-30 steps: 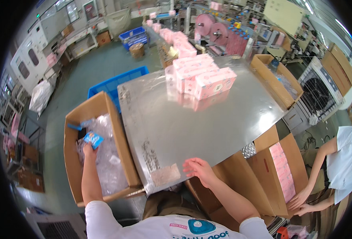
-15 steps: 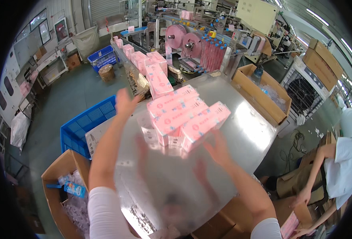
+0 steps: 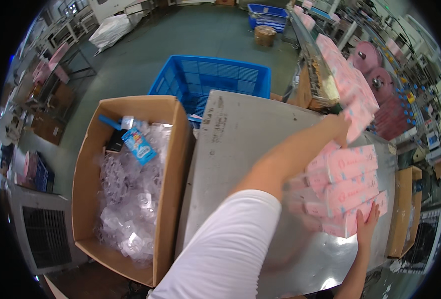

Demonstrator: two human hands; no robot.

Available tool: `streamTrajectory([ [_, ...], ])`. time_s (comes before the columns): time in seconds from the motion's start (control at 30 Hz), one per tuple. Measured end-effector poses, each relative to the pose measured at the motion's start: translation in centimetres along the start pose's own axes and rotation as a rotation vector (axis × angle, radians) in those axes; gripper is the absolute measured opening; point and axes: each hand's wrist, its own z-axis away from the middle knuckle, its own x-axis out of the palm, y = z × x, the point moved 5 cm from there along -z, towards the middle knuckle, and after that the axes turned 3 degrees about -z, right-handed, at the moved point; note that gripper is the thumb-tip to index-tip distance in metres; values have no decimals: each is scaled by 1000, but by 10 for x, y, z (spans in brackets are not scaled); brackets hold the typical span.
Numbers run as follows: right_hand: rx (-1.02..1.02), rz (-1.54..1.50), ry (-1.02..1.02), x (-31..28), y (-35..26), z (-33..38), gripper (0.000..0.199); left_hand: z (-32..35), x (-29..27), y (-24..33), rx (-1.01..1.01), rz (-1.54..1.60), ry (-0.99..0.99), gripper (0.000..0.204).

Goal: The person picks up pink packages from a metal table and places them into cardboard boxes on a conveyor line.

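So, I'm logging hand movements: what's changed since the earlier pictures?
The left hand left the blue packet, going forward and right to a blurred pink pack. The right hand moved forward over the table onto another pink pack. The packet stays in the carton.

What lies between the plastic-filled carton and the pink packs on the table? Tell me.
The head view shows the metal tabletop, with the left forearm and white sleeve above it.
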Motion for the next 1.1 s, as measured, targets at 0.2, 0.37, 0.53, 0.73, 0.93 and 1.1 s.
streamTrajectory([
  [0.2,-178,-108,22,2,-75,95,66,223,7,20,-6,75,22,95],
  [0.37,-450,-181,-96,-1,-162,172,68,401,7,21,-245,66,-21,89],
  [0.53,-501,-264,-219,4,-198,139,67,463,1,7,-364,83,108,94],
  [0.73,-195,219,148,-12,-171,-74,73,445,2,10,-340,44,123,110],
  [0.93,227,152,-37,24,-108,-78,84,436,4,11,-299,333,167,100],
  [1.1,239,55,-1,0,-78,35,87,418,29,-61,-541,1161,-118,70],
])
